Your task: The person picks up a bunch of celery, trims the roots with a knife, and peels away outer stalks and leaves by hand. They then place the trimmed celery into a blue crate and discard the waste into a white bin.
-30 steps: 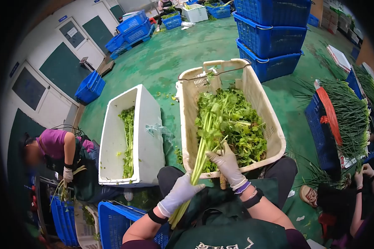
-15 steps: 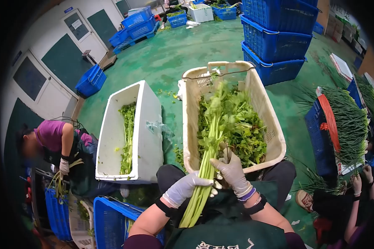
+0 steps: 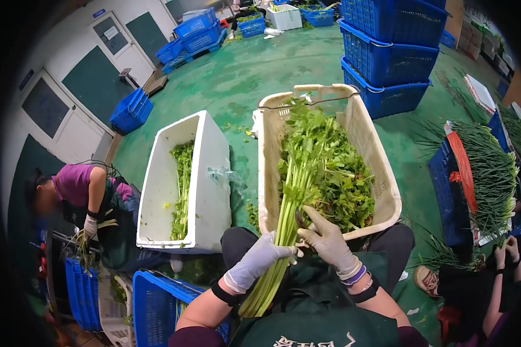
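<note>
My left hand (image 3: 260,260), in a pale glove, is wrapped round a bunch of celery (image 3: 289,211). The stalks slant from near my lap up over the cream plastic crate (image 3: 386,179), leafy tops pointing away from me. Close beside the stalks is my gloved right hand (image 3: 329,243), its fingers curled at a small dark curved object (image 3: 300,218) whose kind I cannot make out. More leafy celery (image 3: 353,191) fills the crate below. To the left, a white foam box (image 3: 211,191) has a row of celery (image 3: 182,191) lying along its inside.
A stack of blue crates (image 3: 391,63) rises beyond the cream crate. Close on my left is a blue basket (image 3: 156,306). One co-worker (image 3: 81,191) bends at the left; another's hands (image 3: 506,251) are at the lower right, near green onions (image 3: 489,179).
My right hand has shifted slightly, with its fingertips higher beside the stalks and the dark object now showing. The celery tops have stopped blurring and lean a little differently. The view has shifted slightly.
</note>
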Demonstrator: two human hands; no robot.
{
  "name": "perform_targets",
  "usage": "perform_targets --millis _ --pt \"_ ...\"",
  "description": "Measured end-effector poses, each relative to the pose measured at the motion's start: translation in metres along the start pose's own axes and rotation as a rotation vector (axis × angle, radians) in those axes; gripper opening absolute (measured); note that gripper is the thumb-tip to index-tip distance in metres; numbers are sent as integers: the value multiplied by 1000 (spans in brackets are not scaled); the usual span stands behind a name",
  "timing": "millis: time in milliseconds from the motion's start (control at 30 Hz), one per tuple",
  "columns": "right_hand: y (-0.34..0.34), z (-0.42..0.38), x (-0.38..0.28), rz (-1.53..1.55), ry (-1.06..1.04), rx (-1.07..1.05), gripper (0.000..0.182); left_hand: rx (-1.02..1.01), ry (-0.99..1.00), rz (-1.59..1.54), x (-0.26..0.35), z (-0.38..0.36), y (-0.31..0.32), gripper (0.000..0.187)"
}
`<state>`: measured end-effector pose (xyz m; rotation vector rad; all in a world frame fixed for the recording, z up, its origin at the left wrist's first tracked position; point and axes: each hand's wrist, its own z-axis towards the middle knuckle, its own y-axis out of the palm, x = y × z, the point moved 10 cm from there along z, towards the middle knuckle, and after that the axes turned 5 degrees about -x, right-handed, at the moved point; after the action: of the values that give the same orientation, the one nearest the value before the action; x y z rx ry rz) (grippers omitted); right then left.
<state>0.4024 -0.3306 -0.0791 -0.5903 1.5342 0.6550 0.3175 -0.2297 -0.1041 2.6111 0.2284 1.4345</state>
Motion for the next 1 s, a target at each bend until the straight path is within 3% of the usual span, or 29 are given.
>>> perform_targets --millis 200,333,433,600,667,733,800,833,867,933,1000 --pt "-12 -2 16 3 -25 49 58 44 -2 -68 3 -7 -1 29" --pt "-16 -6 33 159 110 57 57 6 20 -118 6 -7 1 31" --pt "-15 -9 31 206 139 64 56 -45 23 -393 2 -5 -1 28" --pt "-20 -7 38 169 142 92 58 63 19 -268 3 -5 -14 21" --pt "-44 -6 26 215 46 266 55 100 50 -228 6 -7 -20 20" --pt "-45 -4 12 183 -24 210 61 125 58 -182 11 -8 -20 19" --pt "-22 -4 6 -28 289 -56 62 135 56 -135 9 -6 -18 18" --pt "-20 0 8 -89 343 -90 62 143 58 -84 8 -5 -20 18" --pt "-21 3 19 -88 341 -86 62 152 63 -32 8 -4 -21 19" --pt "-16 17 14 -213 -3 -135 60 162 72 13 9 -4 -20 18" --pt "-17 19 13 -299 -66 -152 58 170 75 55 8 -4 -21 18"
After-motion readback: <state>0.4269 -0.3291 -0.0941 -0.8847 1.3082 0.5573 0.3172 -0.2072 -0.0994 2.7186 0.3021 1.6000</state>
